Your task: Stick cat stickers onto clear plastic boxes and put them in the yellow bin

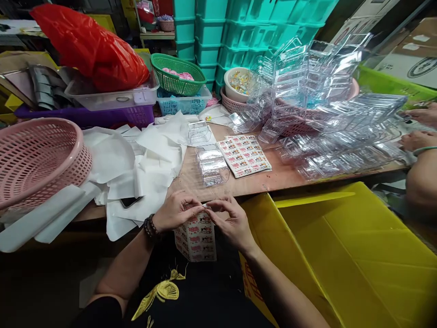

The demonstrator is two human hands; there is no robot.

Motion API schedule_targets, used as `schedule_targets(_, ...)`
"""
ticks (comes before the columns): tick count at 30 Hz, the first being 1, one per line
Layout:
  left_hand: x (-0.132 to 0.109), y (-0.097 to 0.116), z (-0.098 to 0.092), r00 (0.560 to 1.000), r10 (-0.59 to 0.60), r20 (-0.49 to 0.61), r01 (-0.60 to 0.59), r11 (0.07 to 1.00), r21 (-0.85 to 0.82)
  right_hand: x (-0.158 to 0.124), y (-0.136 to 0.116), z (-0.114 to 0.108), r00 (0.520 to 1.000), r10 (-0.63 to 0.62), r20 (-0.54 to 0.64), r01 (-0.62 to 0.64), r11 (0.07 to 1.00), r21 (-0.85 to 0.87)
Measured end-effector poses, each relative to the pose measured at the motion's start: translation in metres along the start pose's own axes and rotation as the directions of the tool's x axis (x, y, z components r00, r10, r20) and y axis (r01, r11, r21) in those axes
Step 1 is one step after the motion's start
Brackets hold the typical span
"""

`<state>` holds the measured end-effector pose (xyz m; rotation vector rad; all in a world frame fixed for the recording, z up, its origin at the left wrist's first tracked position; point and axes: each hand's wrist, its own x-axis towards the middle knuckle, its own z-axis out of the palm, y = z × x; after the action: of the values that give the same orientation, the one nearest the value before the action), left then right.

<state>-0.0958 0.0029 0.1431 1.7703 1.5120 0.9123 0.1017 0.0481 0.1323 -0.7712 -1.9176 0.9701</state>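
Observation:
A sheet of printed stickers with small pink and dark pictures hangs in front of my black shirt. My left hand, with a beaded bracelet on its wrist, pinches the sheet's top edge. Thumb and index finger of my right hand are pressed together at the same edge, close to the left fingertips. A tiny white bit shows between the two hands; what it is I cannot make out. Beyond them, clear plastic boxes stand on the table, and a stack of similar sticker sheets lies to their right.
White paper sheets and a pink basket cover the left side. Clear plastic packaging is heaped at right. An open yellow carton sits below the table's right edge. Another person's hand appears at far right.

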Motion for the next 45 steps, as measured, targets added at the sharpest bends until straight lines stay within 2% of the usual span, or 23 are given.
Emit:
schedule_targets(3, 0.001, 0.002, 0.0, 0.996, -0.072, 0.058, 0.079, 0.989, -0.127, -0.003, 0.004, 0.0, 0.998, -0.068, -0.012, 0.068, 0.997, -0.048)
schedule_targets(5, 0.003, 0.002, 0.0, 0.986, -0.117, 0.118, 0.142, 0.963, -0.228, -0.006, 0.006, -0.001, 0.978, -0.207, -0.01, 0.202, 0.963, -0.178)
schedule_targets(7, 0.007, 0.001, 0.001, 0.975, -0.159, 0.157, 0.197, 0.943, -0.269, -0.01, 0.008, -0.001, 0.926, -0.378, 0.023, 0.36, 0.86, -0.362)
schedule_targets(9, 0.013, 0.0, 0.003, 0.965, -0.204, 0.166, 0.24, 0.94, -0.24, -0.015, 0.01, -0.002, 0.856, -0.509, 0.094, 0.479, 0.71, -0.516)
schedule_targets(11, 0.019, -0.002, 0.005, 0.957, -0.237, 0.166, 0.267, 0.944, -0.193, -0.02, 0.014, -0.003, 0.802, -0.572, 0.175, 0.55, 0.589, -0.592)
schedule_targets(14, 0.027, -0.002, 0.008, 0.95, -0.261, 0.17, 0.287, 0.946, -0.15, -0.024, 0.018, -0.006, 0.748, -0.606, 0.27, 0.626, 0.51, -0.589)
schedule_targets(16, 0.029, -0.002, 0.01, 0.945, -0.272, 0.183, 0.297, 0.947, -0.125, -0.024, 0.022, -0.009, 0.733, -0.61, 0.3, 0.653, 0.509, -0.56)
schedule_targets(23, 0.03, -0.005, 0.013, 0.922, -0.306, 0.238, 0.329, 0.942, -0.062, -0.016, 0.035, -0.016, 0.773, -0.538, 0.337, 0.634, 0.628, -0.451)
schedule_targets(25, 0.031, -0.007, 0.012, 0.926, -0.312, 0.211, 0.336, 0.938, -0.087, -0.018, 0.032, -0.019, 0.77, -0.531, 0.354, 0.638, 0.66, -0.397)
schedule_targets(27, 0.032, -0.007, 0.01, 0.935, -0.332, 0.127, 0.345, 0.933, -0.098, -0.019, 0.024, -0.026, 0.769, -0.532, 0.356, 0.632, 0.72, -0.289)
schedule_targets(28, 0.032, -0.007, 0.009, 0.94, -0.333, 0.068, 0.338, 0.938, -0.077, -0.017, 0.018, -0.032, 0.785, -0.52, 0.337, 0.603, 0.765, -0.226)
schedule_targets(29, 0.032, -0.005, 0.008, 0.95, -0.312, 0.005, 0.312, 0.949, -0.036, -0.013, 0.012, -0.038, 0.827, -0.487, 0.281, 0.543, 0.821, -0.174)
schedule_targets(30, 0.031, -0.003, 0.008, 0.963, -0.262, -0.055, 0.264, 0.964, 0.023, -0.005, 0.006, -0.045, 0.89, -0.421, 0.175, 0.446, 0.884, -0.138)
schedule_targets(31, 0.031, -0.001, 0.008, 0.977, -0.186, -0.106, 0.196, 0.976, 0.093, 0.006, 0.002, -0.051, 0.951, -0.306, 0.046, 0.309, 0.946, -0.101)
schedule_targets(32, 0.031, 0.002, 0.008, 0.985, -0.093, -0.148, 0.118, 0.979, 0.167, 0.02, 0.0, -0.057, 0.986, -0.148, -0.082, 0.144, 0.988, -0.046)
schedule_targets(33, 0.032, 0.004, 0.01, 0.983, 0.0, -0.182, 0.044, 0.97, 0.241, 0.038, 0.001, -0.061, 0.984, 0.023, -0.177, -0.019, 0.999, 0.026)
schedule_targets(34, 0.033, 0.006, 0.012, 0.975, 0.08, -0.206, -0.013, 0.951, 0.308, 0.057, 0.003, -0.064, 0.968, 0.177, -0.178, -0.159, 0.981, 0.111)
schedule_targets(35, 0.034, 0.007, 0.015, 0.965, 0.138, -0.222, -0.049, 0.93, 0.364, 0.076, 0.008, -0.065, 0.948, 0.296, -0.114, -0.271, 0.944, 0.189)
schedule_targets(37, 0.038, 0.006, 0.022, 0.954, 0.192, -0.229, -0.078, 0.899, 0.43, 0.11, 0.022, -0.064, 0.899, 0.436, 0.042, -0.429, 0.855, 0.292)
schedule_targets(40, 0.044, 0.0, 0.032, 0.956, 0.201, -0.216, -0.089, 0.894, 0.439, 0.139, 0.042, -0.058, 0.839, 0.519, 0.162, -0.543, 0.777, 0.318)
schedule_targets(45, 0.048, -0.008, 0.04, 0.957, 0.203, -0.206, -0.096, 0.895, 0.436, 0.142, 0.058, -0.05, 0.825, 0.536, 0.177, -0.565, 0.782, 0.263)
